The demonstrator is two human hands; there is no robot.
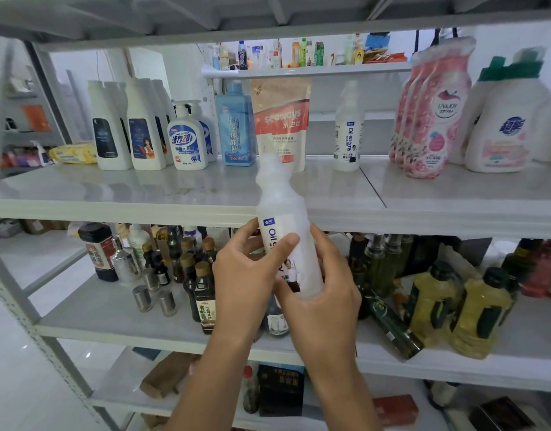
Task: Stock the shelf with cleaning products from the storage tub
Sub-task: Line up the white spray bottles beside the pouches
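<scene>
I hold a white "Oil enemy" bottle upright in front of the upper shelf's edge, its top leaning slightly left. My left hand grips its lower body from the left, thumb across the label. From the right, my right hand wraps round the bottle's base. An identical "Oil enemy" bottle stands on the shelf at the back, right of a Seaways refill pouch. The storage tub is out of view.
The upper shelf carries tall white bottles, a hand-wash pump bottle, a blue bottle, pink pouches and a white jug. Bare shelf lies in front of them. The shelf below holds oil and sauce bottles.
</scene>
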